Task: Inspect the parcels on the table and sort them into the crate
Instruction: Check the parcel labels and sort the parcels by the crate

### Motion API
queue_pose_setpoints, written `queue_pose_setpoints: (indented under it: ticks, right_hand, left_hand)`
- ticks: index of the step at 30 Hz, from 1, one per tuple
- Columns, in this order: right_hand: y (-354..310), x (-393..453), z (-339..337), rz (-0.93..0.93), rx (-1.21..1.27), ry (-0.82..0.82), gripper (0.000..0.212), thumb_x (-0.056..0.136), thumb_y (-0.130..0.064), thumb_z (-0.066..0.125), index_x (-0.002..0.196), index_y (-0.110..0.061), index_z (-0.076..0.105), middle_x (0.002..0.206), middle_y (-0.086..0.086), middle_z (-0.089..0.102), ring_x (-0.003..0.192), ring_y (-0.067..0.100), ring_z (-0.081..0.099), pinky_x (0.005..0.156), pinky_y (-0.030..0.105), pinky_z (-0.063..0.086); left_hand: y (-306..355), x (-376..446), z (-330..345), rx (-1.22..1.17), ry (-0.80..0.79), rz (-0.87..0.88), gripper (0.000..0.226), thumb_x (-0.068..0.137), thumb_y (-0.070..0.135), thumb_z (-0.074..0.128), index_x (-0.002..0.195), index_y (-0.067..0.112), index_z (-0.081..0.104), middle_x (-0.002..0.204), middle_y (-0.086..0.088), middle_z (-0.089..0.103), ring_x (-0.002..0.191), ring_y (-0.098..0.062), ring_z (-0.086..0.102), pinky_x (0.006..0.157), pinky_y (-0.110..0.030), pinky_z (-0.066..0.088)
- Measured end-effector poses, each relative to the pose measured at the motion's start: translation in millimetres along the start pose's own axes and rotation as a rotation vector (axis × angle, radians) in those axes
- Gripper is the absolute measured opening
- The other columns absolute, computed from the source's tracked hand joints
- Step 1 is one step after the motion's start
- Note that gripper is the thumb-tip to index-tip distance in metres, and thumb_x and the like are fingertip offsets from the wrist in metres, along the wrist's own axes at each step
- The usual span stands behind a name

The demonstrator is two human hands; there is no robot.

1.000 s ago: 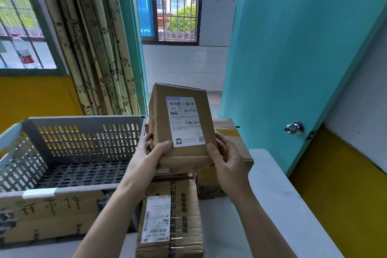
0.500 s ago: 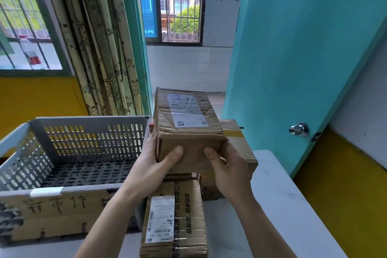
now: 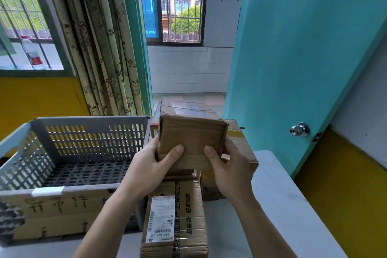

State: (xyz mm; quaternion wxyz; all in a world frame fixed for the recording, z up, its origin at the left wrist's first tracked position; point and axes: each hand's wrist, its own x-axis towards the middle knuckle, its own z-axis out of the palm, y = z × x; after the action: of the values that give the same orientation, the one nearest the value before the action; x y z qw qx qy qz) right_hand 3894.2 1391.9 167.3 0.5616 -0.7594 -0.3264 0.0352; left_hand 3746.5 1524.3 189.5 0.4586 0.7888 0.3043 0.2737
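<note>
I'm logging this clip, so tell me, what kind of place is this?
Probably a small parcel sorting spot in an ordinary room, not a warehouse: labelled cardboard parcels on a white table, a grey plastic crate beside them, plus curtains and barred windows.

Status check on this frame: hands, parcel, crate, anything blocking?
Left hand and right hand both grip the held parcel, lifted above the table parcels. Grey crate to the left, nothing in it. No obstruction seen.
</note>
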Motion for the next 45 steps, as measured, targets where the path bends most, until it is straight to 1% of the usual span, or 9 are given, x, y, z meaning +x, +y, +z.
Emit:
queue_pose_setpoints:
  ticks: [5,12,17,21,25,28,32,37,45]
  right_hand:
    - [-2,5,-3,-0.001,0.033,-0.004,0.047,0.091,-0.048,0.066,0.135,-0.034,0.061,0.112,-0.016,0.069,0.098,0.009,0.067,0.086,0.028,0.057]
    - [-1,6,-2,-0.033,0.017,0.029,0.047,0.091,-0.033,0.073,0.136,-0.036,0.06,0.107,-0.017,0.068,0.096,0.006,0.065,0.089,0.03,0.057]
    - [-7,8,-6,-0.065,0.085,0.045,0.039,0.09,-0.032,0.074,0.126,-0.042,0.061,0.085,-0.047,0.06,0.086,-0.016,0.062,0.075,0.007,0.051]
    - [-7,5,-9,-0.047,0.14,-0.067,0.052,0.081,-0.058,0.069,0.128,-0.059,0.046,0.123,-0.026,0.062,0.111,-0.003,0.06,0.094,0.022,0.05]
    - [-1,-1,-8,-0.076,0.146,-0.146,0.076,0.086,-0.032,0.08,0.134,-0.063,0.03,0.135,-0.035,0.046,0.121,-0.015,0.045,0.088,0.001,0.038]
    - [1,6,-8,-0.12,0.148,-0.032,0.068,0.087,-0.026,0.079,0.135,-0.055,0.041,0.135,-0.025,0.049,0.12,-0.003,0.053,0.095,0.017,0.046]
    - [-5,13,-9,-0.116,0.155,0.058,0.051,0.089,-0.024,0.076,0.123,-0.052,0.051,0.117,-0.03,0.053,0.104,0.0,0.061,0.086,0.012,0.051]
    - [-2,16,-4,-0.103,0.109,0.042,0.042,0.091,-0.019,0.074,0.132,-0.021,0.063,0.128,-0.006,0.064,0.106,0.009,0.066,0.093,0.038,0.059]
    - [1,8,-8,-0.049,-0.013,-0.171,0.065,0.095,-0.034,0.068,0.144,-0.054,0.031,0.13,-0.013,0.045,0.112,0.004,0.052,0.083,0.015,0.052]
  left_hand:
    - [-3,-1,-1,0.008,0.018,0.031,0.037,0.089,0.051,0.063,0.124,0.04,0.06,0.104,0.029,0.069,0.093,0.024,0.061,0.073,0.004,0.043]
    - [-1,-2,1,0.023,0.053,0.026,0.043,0.089,0.056,0.064,0.13,0.042,0.061,0.102,0.027,0.071,0.091,0.025,0.06,0.072,0.005,0.042]
    - [1,-4,-2,0.025,0.013,0.06,0.034,0.087,0.048,0.074,0.119,0.046,0.063,0.099,0.03,0.075,0.094,0.013,0.068,0.075,0.0,0.046]
    - [6,-6,3,-0.052,0.078,0.064,0.022,0.09,0.043,0.074,0.111,0.041,0.066,0.094,0.039,0.071,0.09,0.016,0.066,0.072,0.0,0.046]
    - [10,-5,5,-0.125,0.093,0.066,0.03,0.078,0.059,0.069,0.104,0.043,0.067,0.096,0.032,0.074,0.092,0.009,0.07,0.079,-0.012,0.051]
    - [5,-5,2,-0.072,0.052,0.084,0.03,0.082,0.047,0.078,0.108,0.047,0.063,0.098,0.029,0.074,0.09,0.0,0.072,0.08,-0.019,0.055]
    - [-8,-1,-1,0.123,0.098,0.187,0.038,0.094,0.022,0.074,0.123,0.045,0.061,0.096,0.023,0.071,0.076,-0.002,0.066,0.067,-0.008,0.046]
    - [-19,6,3,0.042,0.179,0.182,0.029,0.099,0.02,0.067,0.124,0.035,0.065,0.121,0.02,0.06,0.109,-0.007,0.062,0.088,-0.017,0.051]
    - [-5,1,2,-0.186,0.158,0.045,0.035,0.1,0.03,0.065,0.123,0.055,0.057,0.108,0.03,0.07,0.1,0.01,0.068,0.079,-0.012,0.054]
